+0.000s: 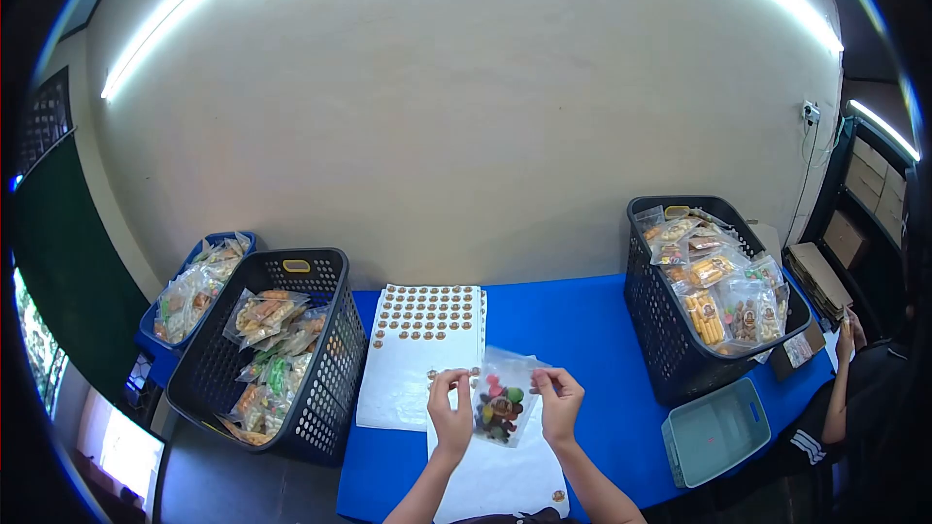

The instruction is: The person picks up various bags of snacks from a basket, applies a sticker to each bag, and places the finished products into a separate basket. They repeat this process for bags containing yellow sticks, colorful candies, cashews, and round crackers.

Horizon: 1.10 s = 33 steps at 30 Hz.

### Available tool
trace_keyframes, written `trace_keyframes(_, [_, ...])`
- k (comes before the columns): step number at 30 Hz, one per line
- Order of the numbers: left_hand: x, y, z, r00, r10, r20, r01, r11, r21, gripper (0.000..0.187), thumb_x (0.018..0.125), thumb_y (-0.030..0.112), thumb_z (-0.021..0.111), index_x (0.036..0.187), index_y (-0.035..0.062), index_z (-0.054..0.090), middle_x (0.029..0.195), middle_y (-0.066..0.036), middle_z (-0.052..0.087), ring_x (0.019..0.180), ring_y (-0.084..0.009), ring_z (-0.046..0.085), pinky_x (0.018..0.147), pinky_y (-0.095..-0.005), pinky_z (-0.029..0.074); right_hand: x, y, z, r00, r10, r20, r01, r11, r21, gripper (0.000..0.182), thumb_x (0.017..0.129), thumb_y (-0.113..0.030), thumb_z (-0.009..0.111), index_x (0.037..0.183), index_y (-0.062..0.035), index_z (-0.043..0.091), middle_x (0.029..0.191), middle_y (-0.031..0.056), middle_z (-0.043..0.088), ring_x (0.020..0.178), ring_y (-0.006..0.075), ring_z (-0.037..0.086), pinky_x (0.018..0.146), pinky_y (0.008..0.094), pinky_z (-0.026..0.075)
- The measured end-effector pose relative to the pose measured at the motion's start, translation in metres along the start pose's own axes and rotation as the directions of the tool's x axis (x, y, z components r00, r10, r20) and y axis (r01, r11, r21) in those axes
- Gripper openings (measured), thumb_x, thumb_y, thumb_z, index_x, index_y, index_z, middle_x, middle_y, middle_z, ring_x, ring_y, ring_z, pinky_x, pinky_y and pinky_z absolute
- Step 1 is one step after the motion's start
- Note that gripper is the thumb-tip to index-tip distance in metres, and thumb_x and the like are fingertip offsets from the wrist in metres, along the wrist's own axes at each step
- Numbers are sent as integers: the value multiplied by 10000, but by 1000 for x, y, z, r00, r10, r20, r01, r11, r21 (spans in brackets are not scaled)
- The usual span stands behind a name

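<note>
A clear plastic bag point(500, 406) of small colourful pieces, red, green and dark, is held up in front of me over the table. A round brown label shows on its front. My left hand point(450, 415) is closed in a pinch at the bag's upper left edge. At the upper right corner my right hand point(558, 406) pinches the plastic between thumb and fingers. Behind the bag lies a sheet of round brown stickers point(417, 354), with rows filled at its top. Below my hands is a white sheet point(495, 485) with one sticker near its lower right corner.
A dark basket point(335, 359) of bagged snacks stands left, beside a smaller blue basket point(148, 322). Another dark basket point(670, 369) of bags sits on the blue table point(582, 330) at right, near a pale green bin point(718, 432). A co-worker's hand point(850, 335) shows far right.
</note>
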<state>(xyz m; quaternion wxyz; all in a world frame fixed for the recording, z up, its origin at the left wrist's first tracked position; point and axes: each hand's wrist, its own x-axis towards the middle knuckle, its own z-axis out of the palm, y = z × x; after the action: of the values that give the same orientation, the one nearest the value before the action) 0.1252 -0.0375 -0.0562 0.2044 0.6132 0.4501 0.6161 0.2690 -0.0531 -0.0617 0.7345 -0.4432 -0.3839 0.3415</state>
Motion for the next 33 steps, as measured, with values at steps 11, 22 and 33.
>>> trace_keyframes(11, [-14,-1,6,899,-264,349,410,786,-463,287,809,138,600,1048,-4,531,955,-82,580,866,-112,556,732,-228,451,-33,-15,20,908,-225,355,392,758,-522,222,725,-76,616,947,-89,611,1117,109,408,992,240,409,871,343,336])
trace_keyframes(22, [-9,20,-4,798,-360,483,575,693,-435,100,791,103,612,842,18,600,793,-46,609,759,-90,559,703,-226,441,-8,-29,1,896,151,418,-120,988,-100,103,780,-69,614,848,8,605,826,69,580,733,101,558,564,205,492])
trace_keyframes(33, [17,30,-18,929,-182,322,287,904,-316,132,748,139,666,760,9,643,686,-36,614,647,-64,541,592,-192,410,9,-52,-7,913,-9,407,48,995,-85,47,740,-9,634,766,30,633,781,63,578,706,104,543,615,206,436])
